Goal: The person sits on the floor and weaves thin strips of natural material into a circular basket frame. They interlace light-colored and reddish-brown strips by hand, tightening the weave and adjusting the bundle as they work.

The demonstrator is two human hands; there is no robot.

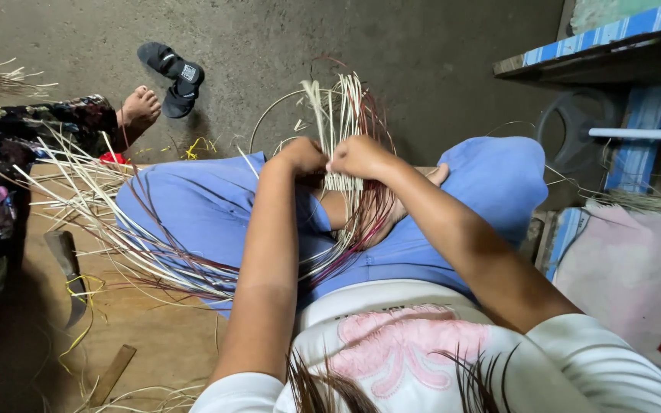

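Both hands meet over the lap: the left hand [300,157] and right hand [357,157] each have their grip pressed together, pinching the small woven band of pale and dark-red cane strips [343,182], likely to keep the weave tight. Loose strip ends fan upward beyond the grip and trail down-left across the blue trousers [200,203]. Further left of the grip lie a black sandal [174,73] and another person's bare foot [139,107].

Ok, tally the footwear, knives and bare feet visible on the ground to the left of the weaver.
Black sandals: 2, lying overlapped
Knife: 1, on the wooden floor
Bare foot: 1, another person's
Total: 4
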